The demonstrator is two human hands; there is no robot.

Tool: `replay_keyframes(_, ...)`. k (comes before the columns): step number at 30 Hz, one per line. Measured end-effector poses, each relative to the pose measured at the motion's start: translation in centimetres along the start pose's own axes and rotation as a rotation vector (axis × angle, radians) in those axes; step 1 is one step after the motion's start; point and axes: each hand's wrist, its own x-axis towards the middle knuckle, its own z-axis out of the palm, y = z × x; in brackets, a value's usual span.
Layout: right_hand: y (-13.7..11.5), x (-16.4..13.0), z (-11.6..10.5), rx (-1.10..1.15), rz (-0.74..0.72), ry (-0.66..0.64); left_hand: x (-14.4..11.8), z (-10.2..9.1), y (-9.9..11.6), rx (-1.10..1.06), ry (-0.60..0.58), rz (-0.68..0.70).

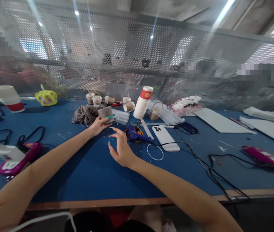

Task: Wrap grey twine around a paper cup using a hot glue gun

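My left hand [100,125] grips a small paper cup [105,111] that looks wrapped in grey cord, its fingers around the cup's lower side. My right hand [122,150] hovers just right of it, fingers loosely bent and apart, with nothing visible in it. Behind the left hand lies a heap of grey-brown cord [85,113]. A blue glue gun [137,134] rests on the table beyond the right hand's fingers. Right of the cup are clear glue sticks [120,116].
A stack of white paper cups [141,106], small cord-wrapped cups [97,99] and a cord basket with a handle [155,112] stand at the back. A white phone [166,138], black cables [195,156], magenta power strips [265,157] and white boards [224,120] lie around.
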Motion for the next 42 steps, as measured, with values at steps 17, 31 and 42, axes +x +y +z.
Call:
replay_keyframes(17, -0.1, -0.1, 0.0, -0.017, 0.013, -0.019, 0.3, -0.3, 0.0, 0.006, 0.008, -0.02)
replay_keyframes(31, 0.0, -0.1, 0.1, -0.004, 0.046, -0.013, 0.2, -0.5, -0.6, 0.156, -0.057, 0.008)
replay_keyframes(42, 0.0, 0.0, 0.1, 0.0, 0.053, -0.008, -0.4, -0.3, -1.0, 0.239, -0.104, 0.072)
